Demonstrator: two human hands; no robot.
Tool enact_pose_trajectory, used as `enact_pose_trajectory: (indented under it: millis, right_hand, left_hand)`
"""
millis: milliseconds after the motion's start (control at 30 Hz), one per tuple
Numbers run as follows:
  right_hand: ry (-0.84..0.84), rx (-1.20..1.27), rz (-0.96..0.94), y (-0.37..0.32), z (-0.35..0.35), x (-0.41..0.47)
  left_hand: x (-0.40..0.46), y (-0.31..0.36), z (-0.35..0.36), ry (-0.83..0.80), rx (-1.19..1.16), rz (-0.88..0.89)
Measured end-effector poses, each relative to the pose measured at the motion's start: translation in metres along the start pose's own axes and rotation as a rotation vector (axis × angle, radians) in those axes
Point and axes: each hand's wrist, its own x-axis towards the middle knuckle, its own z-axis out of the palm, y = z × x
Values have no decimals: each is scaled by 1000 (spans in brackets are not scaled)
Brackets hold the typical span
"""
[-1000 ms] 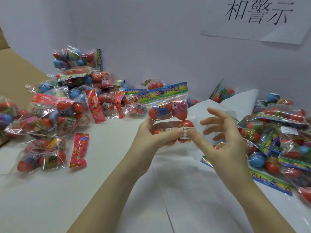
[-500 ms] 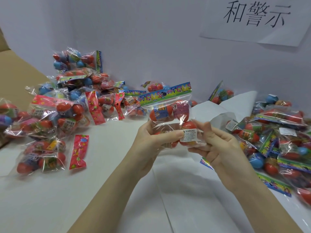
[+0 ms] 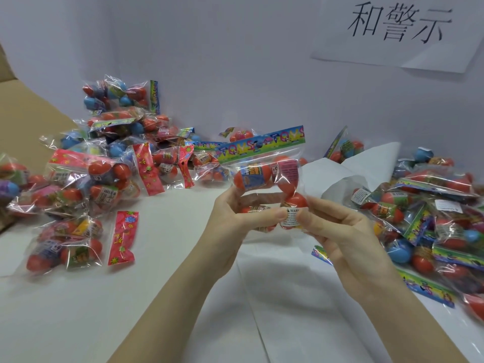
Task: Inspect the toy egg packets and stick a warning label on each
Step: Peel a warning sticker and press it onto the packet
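Note:
A clear toy egg packet (image 3: 264,176) with red eggs and a colourful header strip is held upright above the white table. My left hand (image 3: 235,218) grips its lower part from the left, thumb across the front. My right hand (image 3: 337,229) holds the packet's lower right, thumb pressing on a small white warning label (image 3: 291,215) stuck to the plastic over a red egg. Both hands touch the same packet.
A heap of egg packets (image 3: 104,163) lies at the left and back, with a loose red header card (image 3: 121,237) beside it. Another pile of packets (image 3: 432,224) fills the right. White paper sheets (image 3: 288,297) cover the table; a paper sign (image 3: 398,24) hangs on the wall.
My right hand went from open fingers beside the packet to closing on it, thumb pressing the white label down. The left hand and packet stayed nearly still.

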Motion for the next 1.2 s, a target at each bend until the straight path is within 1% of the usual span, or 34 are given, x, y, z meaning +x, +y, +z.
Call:
enact_pose_trajectory:
  millis: [100,267,333,367,400,433,467,500,567,600,633,667,733,767,800,867,900,933,967,1033,1067,1133,1200]
  right_hand:
    - [72,-24,-89,1,5,-2]
    - [212,-42,-156,3,4,-2]
    - [284,-27,-222,4,3,-1]
    - [328,-35,-274,5,4,-2]
    - [385,-107,-354,5,5,-3]
    - [451,-256,-471,6,5,-4]
    - [491,-444,-623,7,5,-4]
    - [487,-620,-793,10,3,-4]
    - [426,-904,-1075,19,2,-4]
    - [369,-1010,-1163,22,2,-4]
    - [302,-1087,-1221,25,4,-4]
    - [219,-1127,-1245,28,5,-4]
    - [70,-1111,-1224,29,8,-5]
    - [41,-1076,-1195,28,9,-6]
    - [47,-1034,-1162,26,10,-7]
    - [126,-952,-1077,20,10,-8]
    - [186,-904,-999,17,10,-8]
    - [232,-833,-877,14,10,-9]
    - [241,-739,-714,12,11,-8]
    - [139,-531,-371,8,10,-5]
    - [60,-431,-245,8,7,-4]
    - [-53,-282,-114,5,3,-1]
    - [-113,-224,-52,4,2,-1]
  left_hand:
    - [1,-2,0,21,-5,-2]
    - [-1,-5,6,44,70,24]
    - [-2,-5,10,89,106,17]
    - [-2,-5,11,137,136,18]
    - [-2,-5,11,194,171,27]
    - [-2,-5,12,242,194,38]
    - [-1,-5,13,256,185,45]
    - [-2,-4,13,227,134,39]
    - [-3,-4,16,87,-31,-16]
    - [-4,-4,17,35,-104,-39]
    - [-4,-3,17,19,-150,-57]
    - [-4,-3,16,37,-173,-73]
    - [-2,-2,12,119,-187,-96]
    - [-1,-1,9,154,-174,-92]
    - [-1,0,6,175,-147,-78]
    - [0,2,0,169,-58,-28]
    - [-1,4,-1,139,-4,-2]
    - [-3,5,-2,81,35,13]
    - [-4,5,-2,5,49,16]
    - [-6,6,-1,-143,65,20]
    - [-6,6,0,-184,96,25]
    - [-5,7,1,-185,169,1]
    - [-4,6,2,-142,202,1]
